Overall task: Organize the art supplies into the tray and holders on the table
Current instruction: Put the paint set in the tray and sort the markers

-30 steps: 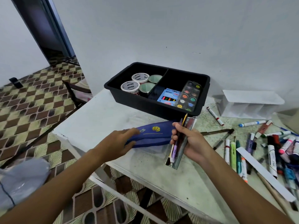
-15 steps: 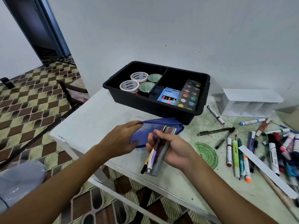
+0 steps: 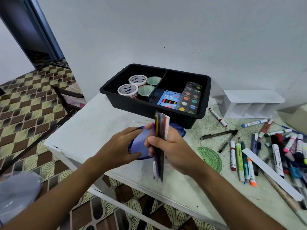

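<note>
Swung from a slant to near upright just in front of the black tray (image 3: 129, 103), the pen bundle (image 3: 159, 146), pinched in the right hand (image 3: 172, 146) beside the blue pouch (image 3: 141, 146) held by the left hand (image 3: 123, 146), may fan and spill off the worktop (image 3: 93, 123) edge.

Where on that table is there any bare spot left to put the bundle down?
The table is bare at its left end, between the black tray and the near-left corner, left of the left hand on the blue pouch. The near edge below the right hand is bare too. Right of the green protractor, markers crowd it.
</note>
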The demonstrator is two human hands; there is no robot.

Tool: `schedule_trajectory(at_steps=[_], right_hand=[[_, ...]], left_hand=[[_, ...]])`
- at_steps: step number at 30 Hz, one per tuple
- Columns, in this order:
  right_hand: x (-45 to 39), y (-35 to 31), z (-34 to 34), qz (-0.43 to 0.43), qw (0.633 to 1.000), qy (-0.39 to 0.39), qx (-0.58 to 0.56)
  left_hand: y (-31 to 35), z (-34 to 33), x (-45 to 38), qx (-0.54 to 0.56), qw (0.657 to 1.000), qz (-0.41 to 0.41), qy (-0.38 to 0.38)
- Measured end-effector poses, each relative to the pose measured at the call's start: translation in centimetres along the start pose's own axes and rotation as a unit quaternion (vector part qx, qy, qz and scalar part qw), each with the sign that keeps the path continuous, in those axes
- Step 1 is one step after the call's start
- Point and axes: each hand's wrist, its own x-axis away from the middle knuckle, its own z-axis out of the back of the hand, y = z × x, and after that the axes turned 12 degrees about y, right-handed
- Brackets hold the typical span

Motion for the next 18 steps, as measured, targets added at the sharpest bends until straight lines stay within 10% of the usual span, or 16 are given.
schedule_trajectory(at_steps=[4,9,18], right_hand=[[-0.4,-2.7,0.1,0.212,0.915,-0.09,0.33],[-0.8,-1.9,0.4,0.333,0.795,-0.154,0.482],[-4.6,1.6,3.0,0.174,0.723,-0.193,0.64]], left_hand=[[0.4,0.3,-0.6,0.018,1.0,-0.001,-0.003],[1.0,1.2,-1.5,0.106,0.994,-0.006,-0.002],[0.6,1.3,-2.7,0.105,0.991,0.027,-0.074]])
